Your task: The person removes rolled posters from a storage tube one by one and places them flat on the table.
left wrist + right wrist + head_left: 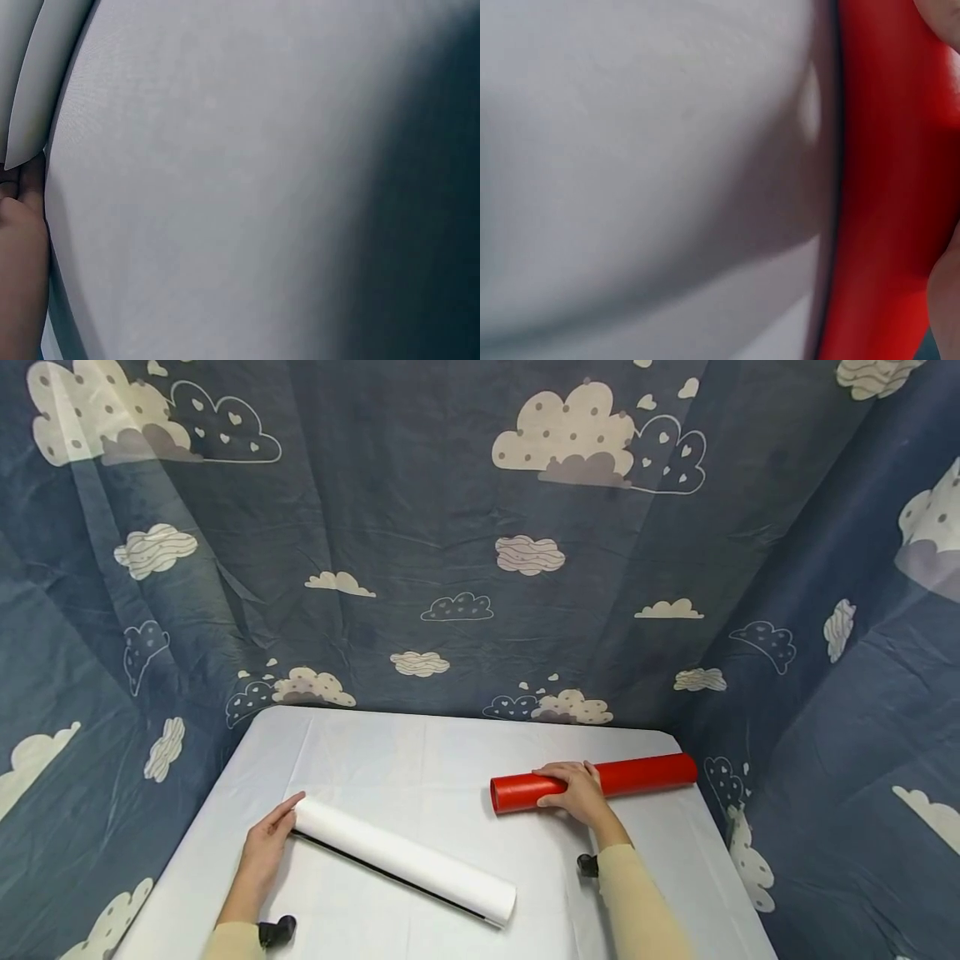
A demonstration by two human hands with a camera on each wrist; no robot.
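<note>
left hand (262, 852) pinching far end of white paper-like cylindrical roll (412, 852), toward left edge of counter (405, 760); right hand (576, 789) gripping glossy red plastic-looking cylinder (648, 774), at right edge. both probably light, dentable; best held gently, mid-length.

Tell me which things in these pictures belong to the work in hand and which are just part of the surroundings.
In the work:
white roll, held at one end by the left hand
red tube, gripped by the right hand

Just surroundings:
white-covered table
cloud-print curtain, behind and at the sides
</note>
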